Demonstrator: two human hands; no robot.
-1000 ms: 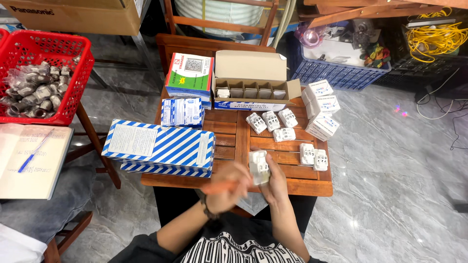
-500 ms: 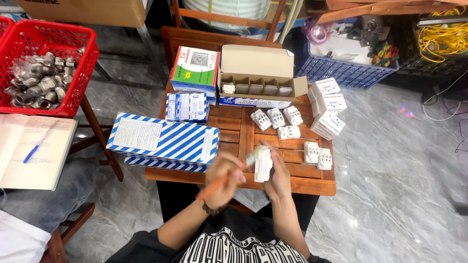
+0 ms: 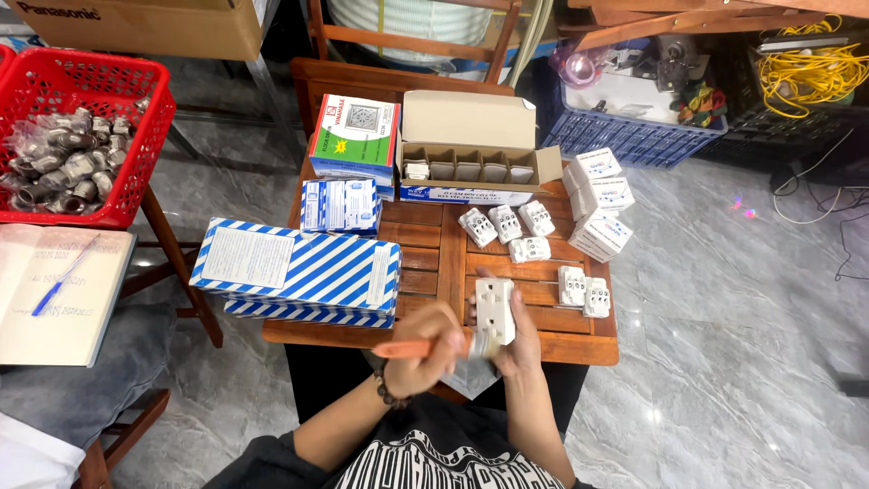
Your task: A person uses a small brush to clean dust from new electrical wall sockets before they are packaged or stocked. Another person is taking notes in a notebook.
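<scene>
**Socket and screwdriver in hand at table's near edge**

Wooden slat table [image 3: 434,249], seen from above. Biggest item: blue/white striped boxes [image 3: 299,269], stacked at the near-left corner, one under the other. At the far edge, an open carton [image 3: 471,149] w/ divided cells, flap up; left of it a green/red box [image 3: 355,136] at the far-left corner; in front of that a small blue pack [image 3: 340,205]. Right edge: stack of small white boxes [image 3: 597,201]. Centre-right of the top: loose white sockets [image 3: 507,226], four in a cluster, two more nearer the right edge.

Off the table, left: red basket [image 3: 86,136] of metal fittings, and an open notebook [image 3: 59,294] w/ a blue pen on it.

Near edge, centre: right hand [image 3: 516,340] grips a white socket [image 3: 495,311], held upright over the table's near edge, fingers wrapped behind it. Left hand [image 3: 425,349] closed round an orange-handled screwdriver [image 3: 412,348], just beside the socket on its left; tip end is blurred, points toward the socket's lower part. Hands touch or nearly so; can't tell which.
</scene>
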